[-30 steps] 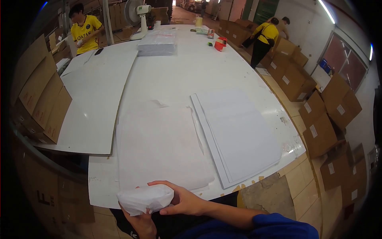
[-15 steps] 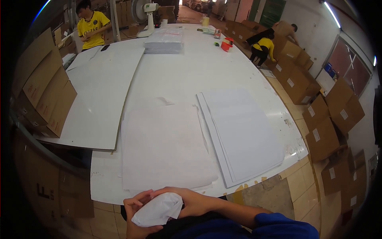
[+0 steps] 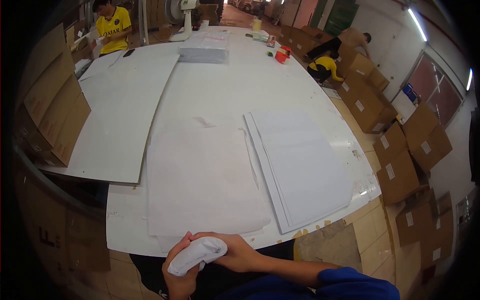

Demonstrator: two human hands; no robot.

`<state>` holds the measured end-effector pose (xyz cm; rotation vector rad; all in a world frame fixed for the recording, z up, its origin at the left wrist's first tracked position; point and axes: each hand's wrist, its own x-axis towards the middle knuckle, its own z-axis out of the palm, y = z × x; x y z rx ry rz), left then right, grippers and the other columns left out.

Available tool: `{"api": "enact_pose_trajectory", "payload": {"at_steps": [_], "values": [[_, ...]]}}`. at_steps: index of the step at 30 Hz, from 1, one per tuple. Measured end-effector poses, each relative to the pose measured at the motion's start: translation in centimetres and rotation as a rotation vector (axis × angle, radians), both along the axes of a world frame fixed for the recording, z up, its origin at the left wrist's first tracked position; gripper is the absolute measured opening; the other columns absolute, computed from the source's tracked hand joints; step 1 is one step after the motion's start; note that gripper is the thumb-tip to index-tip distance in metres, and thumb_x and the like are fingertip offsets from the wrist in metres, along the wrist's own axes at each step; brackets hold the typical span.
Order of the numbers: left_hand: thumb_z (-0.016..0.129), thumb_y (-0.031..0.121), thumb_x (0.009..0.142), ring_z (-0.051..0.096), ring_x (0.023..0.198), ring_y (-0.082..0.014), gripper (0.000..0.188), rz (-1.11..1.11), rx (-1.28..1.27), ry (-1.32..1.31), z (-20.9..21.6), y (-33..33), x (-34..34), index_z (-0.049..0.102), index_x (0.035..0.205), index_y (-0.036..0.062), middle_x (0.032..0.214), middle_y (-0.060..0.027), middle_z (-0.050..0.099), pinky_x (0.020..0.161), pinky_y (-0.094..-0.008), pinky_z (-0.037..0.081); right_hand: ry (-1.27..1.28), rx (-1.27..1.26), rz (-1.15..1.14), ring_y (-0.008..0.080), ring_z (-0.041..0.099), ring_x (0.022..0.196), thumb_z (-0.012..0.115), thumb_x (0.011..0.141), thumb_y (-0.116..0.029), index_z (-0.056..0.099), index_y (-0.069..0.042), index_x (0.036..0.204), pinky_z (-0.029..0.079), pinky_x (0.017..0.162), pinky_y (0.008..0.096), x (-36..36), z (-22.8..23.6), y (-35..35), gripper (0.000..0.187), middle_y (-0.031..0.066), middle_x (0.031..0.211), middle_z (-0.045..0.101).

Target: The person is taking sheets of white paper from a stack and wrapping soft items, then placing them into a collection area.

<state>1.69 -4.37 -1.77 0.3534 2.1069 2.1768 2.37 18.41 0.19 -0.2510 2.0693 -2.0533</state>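
Both my hands close around a crumpled bundle of white paper (image 3: 199,254) just off the table's near edge. My left hand (image 3: 179,272) grips its left and lower side, while my right hand (image 3: 239,254) wraps over its right end, fingers along the top. Whether anything lies inside the paper is hidden. Just beyond my hands, a stack of thin, slightly pinkish tissue sheets (image 3: 202,180) lies flat on the table. To its right is a thicker stack of white sheets (image 3: 305,167), set at a slant.
The white table (image 3: 200,92) stretches away, a separate white board (image 3: 120,115) on its left. Cartons (image 3: 55,110) stand at left; more cardboard boxes (image 3: 400,170) line the right. Farther off are a wrapped pack (image 3: 204,47), tape dispenser (image 3: 283,55), fan (image 3: 182,15) and several people.
The paper bundle has become smaller and more rumpled as my hands squeeze it. My left fingers have closed in around it. The view has shifted slightly.
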Motion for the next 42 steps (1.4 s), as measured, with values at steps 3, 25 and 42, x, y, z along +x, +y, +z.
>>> {"api": "enact_pose_trajectory", "payload": {"at_steps": [3, 25, 42], "values": [[0.085, 0.002, 0.097, 0.068, 0.150, -0.0406, 0.066, 0.095, -0.053, 0.055, -1.1, 3.4, 0.4, 0.059, 0.157, -0.0075, 0.154, -0.0316, 0.072, 0.140, -0.0605, 0.033, 0.030, -0.027, -0.237, 0.0252, 0.079, 0.130, 0.081, 0.105, -0.001, 0.065, -0.011, 0.164, 0.063, 0.111, 0.0380, 1.6, -1.6, -0.9, 0.062, 0.0121, 0.147, 0.080], [0.063, 0.056, 0.117, 0.059, 0.154, -0.0463, 0.073, 0.096, 0.032, 0.513, 0.4, 4.7, 0.3, 0.055, 0.164, -0.0002, 0.171, -0.0364, 0.054, 0.127, -0.0537, 0.050, 0.136, -0.031, 0.004, 0.0344, 0.073, 0.142, 0.076, 0.108, -0.004, 0.053, -0.010, 0.170, 0.056, 0.120, 0.0431, 0.8, 0.4, -1.5, 0.066, 0.0183, 0.158, 0.071], [0.068, 0.055, 0.115, 0.047, 0.166, -0.0496, 0.090, -0.171, 0.248, 0.082, 3.3, 0.8, 0.6, 0.040, 0.177, -0.0026, 0.185, -0.0345, 0.036, 0.137, -0.0615, 0.038, -0.070, -0.539, 0.553, 0.0259, 0.058, 0.144, 0.033, 0.129, -0.055, 0.057, -0.003, 0.161, 0.043, 0.127, 0.0416, -1.9, -0.5, 0.9, 0.066, 0.0143, 0.156, 0.061]]}}
